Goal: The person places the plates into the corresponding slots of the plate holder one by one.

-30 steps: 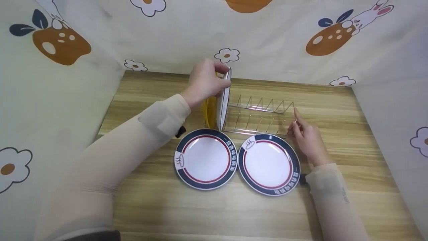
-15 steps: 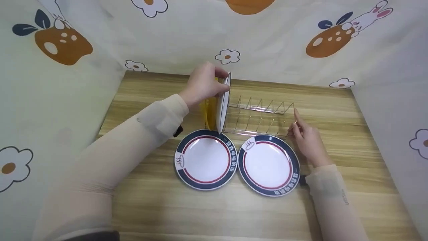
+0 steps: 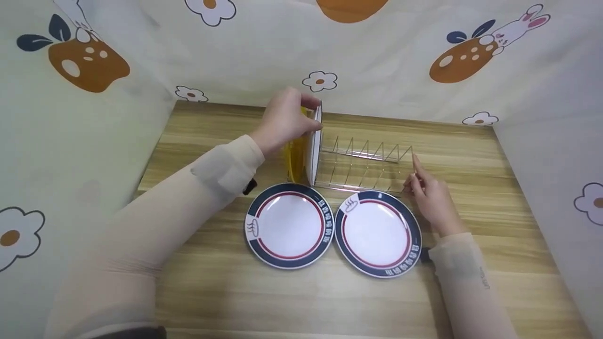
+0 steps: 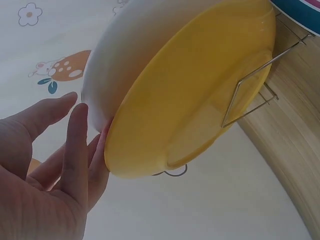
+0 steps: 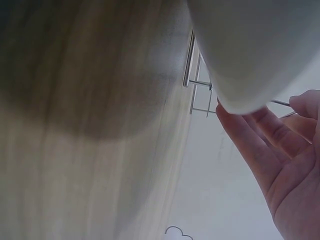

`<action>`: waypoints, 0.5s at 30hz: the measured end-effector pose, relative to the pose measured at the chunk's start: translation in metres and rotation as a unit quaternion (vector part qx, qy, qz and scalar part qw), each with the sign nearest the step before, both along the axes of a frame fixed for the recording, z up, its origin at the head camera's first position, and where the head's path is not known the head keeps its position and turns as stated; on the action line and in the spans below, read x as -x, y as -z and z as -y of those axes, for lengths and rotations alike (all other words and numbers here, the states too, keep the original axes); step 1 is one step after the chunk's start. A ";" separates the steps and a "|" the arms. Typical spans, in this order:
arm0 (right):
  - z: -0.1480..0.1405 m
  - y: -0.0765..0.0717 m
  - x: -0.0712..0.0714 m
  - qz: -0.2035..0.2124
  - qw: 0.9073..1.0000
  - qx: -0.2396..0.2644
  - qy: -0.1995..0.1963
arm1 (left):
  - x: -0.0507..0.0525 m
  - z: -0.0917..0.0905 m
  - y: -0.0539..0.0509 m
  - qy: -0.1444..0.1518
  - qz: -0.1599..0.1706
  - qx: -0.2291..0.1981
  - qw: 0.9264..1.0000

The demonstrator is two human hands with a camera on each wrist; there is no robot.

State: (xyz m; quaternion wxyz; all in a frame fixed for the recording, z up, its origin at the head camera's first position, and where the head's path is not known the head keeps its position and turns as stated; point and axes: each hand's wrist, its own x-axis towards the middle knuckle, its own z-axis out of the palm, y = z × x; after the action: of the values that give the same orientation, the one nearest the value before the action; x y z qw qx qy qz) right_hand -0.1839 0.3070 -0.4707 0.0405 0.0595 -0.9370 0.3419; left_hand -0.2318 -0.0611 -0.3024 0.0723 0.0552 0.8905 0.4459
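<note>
A wire dish rack (image 3: 362,188) stands near the back wall, with a yellow plate (image 4: 190,95) upright in its left end. Just right of that, a white plate (image 3: 316,150) with a dark rim also stands on edge in the rack. My left hand (image 3: 285,117) pinches its upper rim, thumb on the right face and fingers over the top. At the rack's right end, my right hand (image 3: 433,200) grips the end wire between thumb and fingers. In the right wrist view, a pale plate underside hides part of the rack and fingertips.
Two white plates with dark blue rims and red rings, a left plate (image 3: 289,226) and a right plate (image 3: 378,234), lie flat side by side in front of the rack. Several rack slots stand between the upright plates and my right hand. Patterned cloth (image 3: 377,61) walls the wooden table (image 3: 301,306).
My left hand and the white plate it holds have come down slightly over the last second. My right hand keeps its grip on the rack; the flat plates stay put.
</note>
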 end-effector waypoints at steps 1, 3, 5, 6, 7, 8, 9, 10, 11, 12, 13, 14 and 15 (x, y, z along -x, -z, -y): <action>0.000 0.000 0.000 0.000 1.000 0.001 -0.001 | 0.000 0.001 -0.001 -0.002 0.003 -0.002 1.000; 0.000 0.000 0.000 -0.004 1.000 0.001 -0.004 | -0.002 0.002 -0.003 -0.003 0.000 -0.006 1.000; 0.000 0.000 0.001 -0.008 1.000 0.000 -0.005 | -0.002 0.004 -0.005 -0.002 -0.005 -0.011 1.000; 0.000 0.001 0.001 -0.010 1.000 -0.001 -0.004 | -0.001 0.005 -0.007 0.000 -0.007 -0.013 1.000; 0.000 0.001 0.001 -0.012 1.000 -0.001 -0.005 | -0.001 0.005 -0.008 0.002 -0.010 -0.014 1.000; 0.001 0.001 0.001 -0.014 1.000 -0.003 -0.005 | -0.001 0.006 -0.010 0.003 -0.012 -0.015 1.000; 0.001 0.001 0.001 -0.014 1.000 -0.003 -0.004 | 0.000 0.007 -0.012 0.003 -0.011 -0.015 1.000; 0.001 0.001 0.001 -0.015 1.000 -0.003 -0.004 | 0.000 0.007 -0.014 0.002 -0.008 -0.016 1.000; 0.001 0.001 0.001 -0.014 1.000 -0.003 -0.004 | 0.000 0.008 -0.017 0.000 -0.004 -0.016 1.000; 0.001 0.001 0.001 -0.013 1.000 -0.004 -0.003 | 0.000 0.009 -0.019 -0.002 -0.002 -0.015 1.000; 0.001 0.001 0.001 -0.012 1.000 -0.004 -0.003 | 0.000 0.010 -0.021 -0.005 0.002 -0.014 1.000; 0.001 0.000 0.001 -0.010 1.000 -0.004 -0.002 | 0.000 0.011 -0.023 -0.008 0.007 -0.014 1.000; 0.001 0.000 0.001 -0.009 1.000 -0.004 -0.002 | -0.001 0.013 -0.024 -0.010 0.012 -0.013 1.000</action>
State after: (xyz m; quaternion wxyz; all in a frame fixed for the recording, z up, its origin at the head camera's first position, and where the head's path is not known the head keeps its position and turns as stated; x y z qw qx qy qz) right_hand -0.1852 0.3060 -0.4710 0.0480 0.0643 -0.9377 0.3382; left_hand -0.2311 -0.0739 -0.2779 0.0781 0.0418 0.8844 0.4583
